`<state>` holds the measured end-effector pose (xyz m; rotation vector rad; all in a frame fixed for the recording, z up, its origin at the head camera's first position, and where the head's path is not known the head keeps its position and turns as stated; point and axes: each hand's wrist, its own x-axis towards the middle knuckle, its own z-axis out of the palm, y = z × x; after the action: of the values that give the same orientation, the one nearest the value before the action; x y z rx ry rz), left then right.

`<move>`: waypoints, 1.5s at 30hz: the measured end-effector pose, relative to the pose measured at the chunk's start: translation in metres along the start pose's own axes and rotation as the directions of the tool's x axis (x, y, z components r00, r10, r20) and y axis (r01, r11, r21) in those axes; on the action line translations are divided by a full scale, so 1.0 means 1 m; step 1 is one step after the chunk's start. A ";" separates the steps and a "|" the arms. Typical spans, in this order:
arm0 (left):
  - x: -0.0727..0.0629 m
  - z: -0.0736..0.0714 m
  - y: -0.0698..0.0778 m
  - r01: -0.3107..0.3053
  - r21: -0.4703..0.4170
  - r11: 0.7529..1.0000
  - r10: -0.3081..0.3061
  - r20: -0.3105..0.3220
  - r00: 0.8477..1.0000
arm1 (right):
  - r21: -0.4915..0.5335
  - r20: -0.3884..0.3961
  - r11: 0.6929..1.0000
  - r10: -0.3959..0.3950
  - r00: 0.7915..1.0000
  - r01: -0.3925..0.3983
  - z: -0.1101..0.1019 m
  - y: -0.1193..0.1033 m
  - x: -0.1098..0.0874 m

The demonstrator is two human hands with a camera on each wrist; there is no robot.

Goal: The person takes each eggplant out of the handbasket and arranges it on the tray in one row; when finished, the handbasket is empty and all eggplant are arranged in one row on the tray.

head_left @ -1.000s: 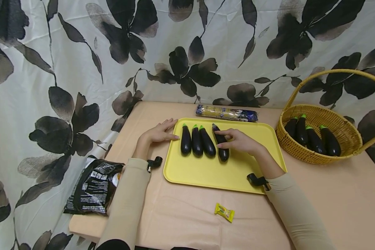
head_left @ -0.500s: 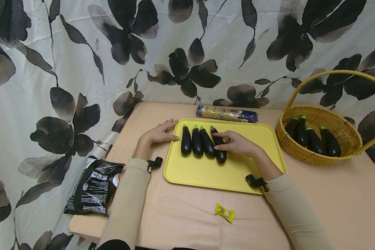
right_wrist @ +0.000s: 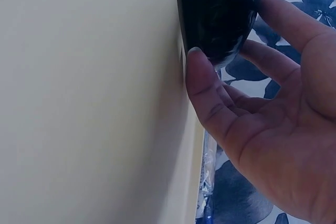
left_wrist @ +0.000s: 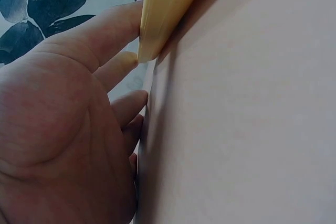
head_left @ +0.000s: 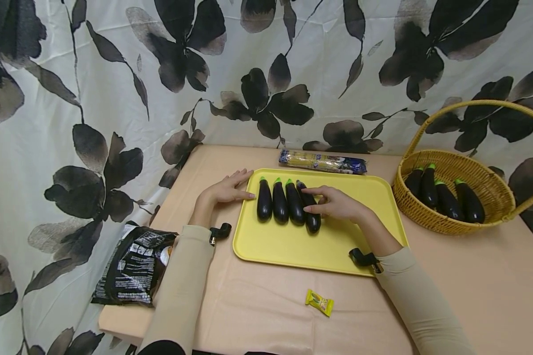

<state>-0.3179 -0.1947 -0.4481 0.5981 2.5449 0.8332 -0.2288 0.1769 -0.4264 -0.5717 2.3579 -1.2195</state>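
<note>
Several dark, glossy eggplants lie side by side on a yellow tray. At the right end of the row, my right hand holds the last eggplant with thumb and fingers against it. The right wrist view shows this eggplant on the tray, the thumb at its near end and other fingers along its side. My left hand lies at the tray's left edge with fingers extended. Its thumb touches the tray's rim in the left wrist view.
A wicker basket with several more eggplants stands to the right. A long blue and yellow packet lies behind the tray. A small yellow wrapped sweet lies in front, and a black bag sits by the left forearm.
My right hand has moved the rightmost eggplant left until it lies close beside its neighbour, whose stem end has shifted slightly. The left hand has stayed in place.
</note>
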 end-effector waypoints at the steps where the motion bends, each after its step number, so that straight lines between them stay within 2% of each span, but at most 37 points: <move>1: 0.000 0.000 0.000 -0.001 0.004 1.000 0.001 0.000 1.000 | -0.004 -0.004 1.000 -0.001 1.000 0.001 0.000 0.000 0.000; 9: 0.002 0.001 -0.002 -0.015 0.008 1.000 0.015 -0.003 1.000 | -0.122 -0.088 0.993 -0.017 0.996 0.006 -0.003 -0.005 -0.007; 14: 0.002 0.002 -0.001 -0.011 -0.004 1.000 0.011 -0.004 1.000 | -0.202 -0.170 0.979 -0.072 0.983 0.036 -0.012 -0.012 -0.015; 22: 0.002 0.000 -0.002 -0.026 0.013 1.000 0.026 -0.004 1.000 | -0.242 -0.316 0.967 -0.158 0.935 0.082 -0.031 -0.030 -0.038; 27: 0.002 0.000 -0.003 -0.016 0.018 1.000 0.016 0.000 1.000 | -0.268 -0.376 0.958 -0.204 0.904 0.104 -0.038 -0.040 -0.051; 35: 0.001 0.000 -0.001 -0.015 0.020 1.000 0.014 0.001 1.000 | -0.274 -0.449 0.956 -0.227 0.864 0.108 -0.054 -0.049 -0.073; 39: 0.001 0.000 -0.001 -0.011 0.023 1.000 0.011 0.000 1.000 | -0.317 -0.493 0.945 -0.232 0.839 0.075 -0.063 -0.049 -0.082; 45: 0.000 0.000 -0.002 -0.018 0.019 1.000 0.018 -0.001 1.000 | -0.319 -0.574 0.947 -0.177 0.800 -0.020 -0.074 -0.046 -0.097</move>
<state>-0.3182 -0.1961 -0.4493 0.6271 2.5548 0.8163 -0.1813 0.2531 -0.3322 -0.4205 3.1339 -1.1955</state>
